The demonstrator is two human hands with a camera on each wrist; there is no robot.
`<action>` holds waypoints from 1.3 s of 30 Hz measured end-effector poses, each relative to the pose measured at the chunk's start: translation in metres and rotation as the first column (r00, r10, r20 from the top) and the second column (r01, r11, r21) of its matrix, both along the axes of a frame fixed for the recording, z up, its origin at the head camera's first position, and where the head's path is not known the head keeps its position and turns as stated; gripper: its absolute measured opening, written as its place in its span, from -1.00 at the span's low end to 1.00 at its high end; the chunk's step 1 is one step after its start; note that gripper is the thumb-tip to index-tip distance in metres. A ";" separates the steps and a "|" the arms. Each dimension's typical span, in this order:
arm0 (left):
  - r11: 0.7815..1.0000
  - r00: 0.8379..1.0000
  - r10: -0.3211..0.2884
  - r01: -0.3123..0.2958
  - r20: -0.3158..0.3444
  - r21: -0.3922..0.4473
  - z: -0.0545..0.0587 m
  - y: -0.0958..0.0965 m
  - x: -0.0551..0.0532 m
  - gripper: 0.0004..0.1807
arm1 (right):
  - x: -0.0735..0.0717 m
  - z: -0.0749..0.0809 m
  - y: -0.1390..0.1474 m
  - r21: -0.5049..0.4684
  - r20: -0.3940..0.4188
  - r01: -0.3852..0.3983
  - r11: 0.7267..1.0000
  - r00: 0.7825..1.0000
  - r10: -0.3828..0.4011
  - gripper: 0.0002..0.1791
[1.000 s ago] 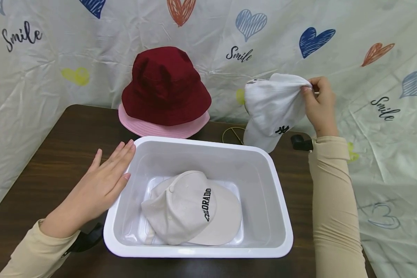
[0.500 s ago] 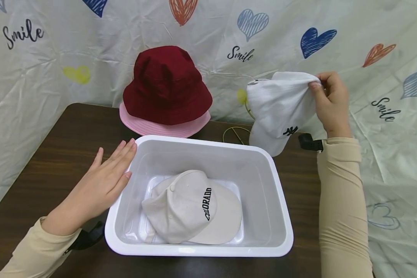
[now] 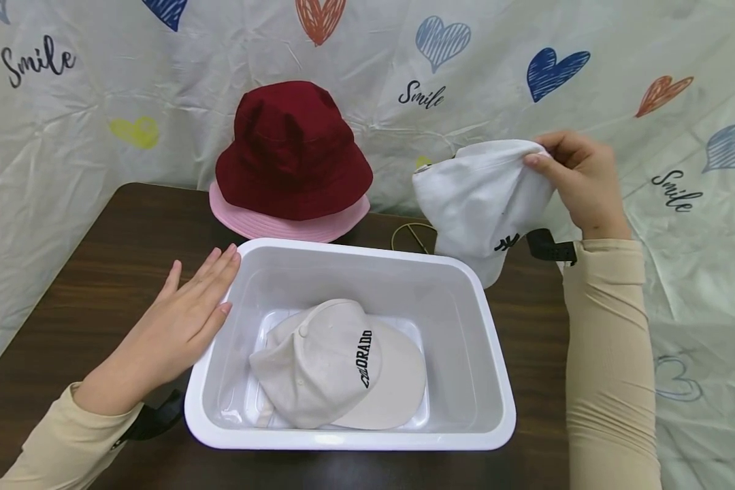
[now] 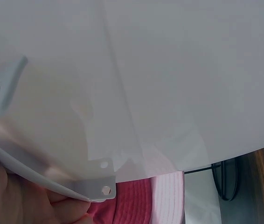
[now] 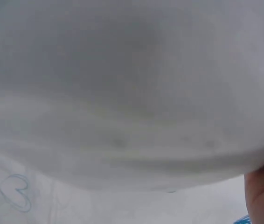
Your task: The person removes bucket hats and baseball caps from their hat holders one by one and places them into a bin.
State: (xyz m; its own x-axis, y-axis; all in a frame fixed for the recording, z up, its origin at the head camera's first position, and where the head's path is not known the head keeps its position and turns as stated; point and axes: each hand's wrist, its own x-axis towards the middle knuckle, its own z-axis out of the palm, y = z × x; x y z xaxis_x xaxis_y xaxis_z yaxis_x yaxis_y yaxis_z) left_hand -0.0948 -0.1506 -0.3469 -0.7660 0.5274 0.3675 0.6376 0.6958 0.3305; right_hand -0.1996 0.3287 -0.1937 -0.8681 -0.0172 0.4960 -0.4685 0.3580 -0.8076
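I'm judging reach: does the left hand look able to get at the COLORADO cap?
Probably yes: the left hand, fingers straight, is at the left side of the white tub, and nothing covers the COLORADO cap inside. The hand would likely need to clear the rim.

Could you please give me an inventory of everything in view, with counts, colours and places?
White baseball cap: 1, white with black logo, raised near the tub's far right corner
Lettered baseball cap: 1, off-white, inside the tub
Tub: 1, white, on the table
Dark red bucket hat: 1, dark red, behind the tub
Pink bucket hat: 1, pink, under the dark red one, mostly hidden
Wire piece: 1, gold, behind the tub, partly hidden
Table: 1, dark brown
Printed backdrop: 1, white with coloured hearts and "Smile", behind the table
Sleeves: 2, beige, on the arms
Wrist devices: 2, black, at the wrists
Left hand: 1, bare, at the tub's left rim
Right hand: 1, bare, pinching the white cap
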 end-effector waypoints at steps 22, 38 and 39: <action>1.000 1.000 -0.003 0.003 0.018 -0.001 0.002 -0.001 0.002 -0.35 | 0.023 0.034 -0.026 0.123 -0.029 -0.137 0.983 0.990 0.142 -0.82; 1.000 1.000 -0.003 0.004 0.024 -0.015 0.004 -0.001 0.000 -0.34 | 0.040 0.058 -0.036 -0.032 -0.117 -0.331 0.943 0.938 0.325 -0.80; 1.000 1.000 -0.004 0.005 0.023 -0.015 0.004 -0.001 0.000 -0.34 | 0.041 0.059 -0.037 -0.031 -0.127 -0.338 0.941 0.935 0.332 -0.79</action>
State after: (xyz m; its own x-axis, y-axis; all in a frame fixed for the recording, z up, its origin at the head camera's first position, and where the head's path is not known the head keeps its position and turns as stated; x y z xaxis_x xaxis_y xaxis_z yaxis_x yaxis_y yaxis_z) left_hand -0.0947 -0.1515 -0.3431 -0.7719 0.5360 0.3418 0.6330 0.6979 0.3350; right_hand -0.1590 0.2921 -0.1349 -0.7517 -0.2688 0.6022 -0.6470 0.1237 -0.7524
